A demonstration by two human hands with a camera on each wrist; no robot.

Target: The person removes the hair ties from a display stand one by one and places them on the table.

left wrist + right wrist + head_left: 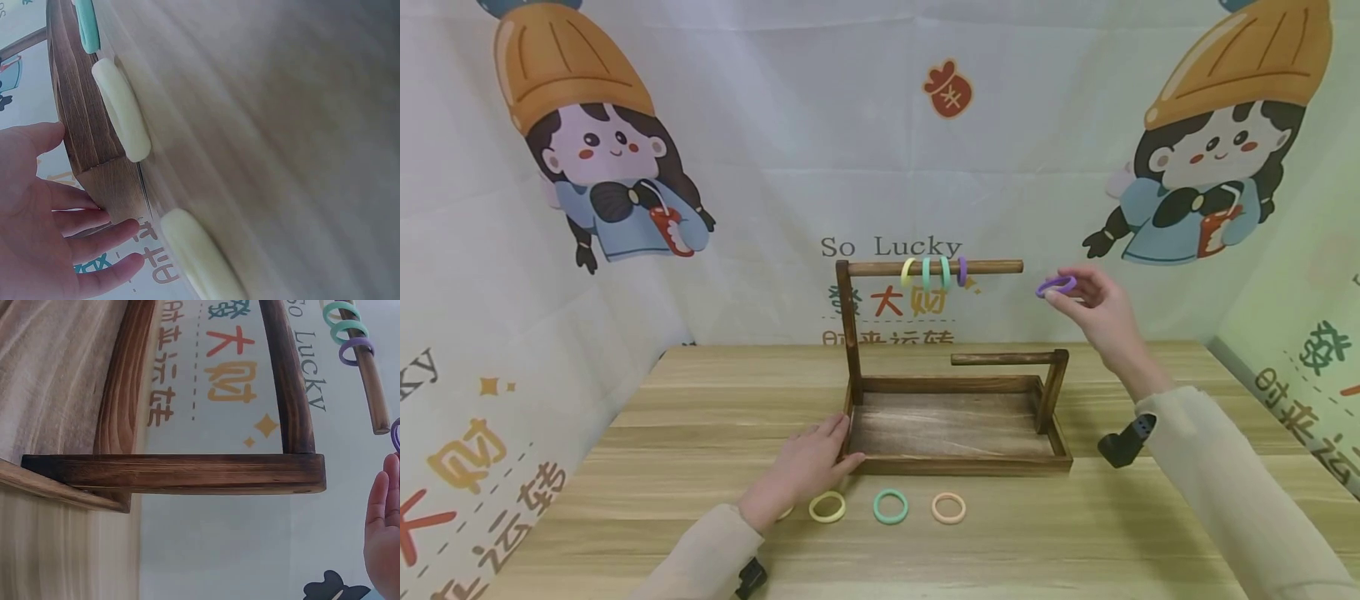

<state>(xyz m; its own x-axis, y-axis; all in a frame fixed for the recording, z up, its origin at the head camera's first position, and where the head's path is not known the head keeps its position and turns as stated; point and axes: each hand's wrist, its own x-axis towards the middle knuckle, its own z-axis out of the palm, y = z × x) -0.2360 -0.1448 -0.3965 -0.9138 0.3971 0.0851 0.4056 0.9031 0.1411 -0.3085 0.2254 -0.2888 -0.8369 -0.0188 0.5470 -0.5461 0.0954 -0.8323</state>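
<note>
A dark wooden rack (pixel 957 440) stands mid-table, a tray base with a tall post and an upper rod (pixel 1000 267). On that rod hang several rings, yellow, green and purple (pixel 962 271). My right hand (pixel 1078 293) pinches another purple ring (pixel 1056 286) in the air just right of the rod's free end; in the right wrist view the rod (pixel 367 381) and this ring's edge (pixel 395 434) show. My left hand (pixel 816 458) lies flat on the table, straight fingers touching the tray's front left corner (pixel 94 150).
In front of the tray lie a yellow ring (pixel 827 507), a green ring (pixel 891 507) and a peach ring (pixel 948 507); another pale ring (pixel 200 259) peeks out by my left wrist. A shorter lower rod (pixel 1003 359) juts left from the right post. Printed cloth walls surround the table.
</note>
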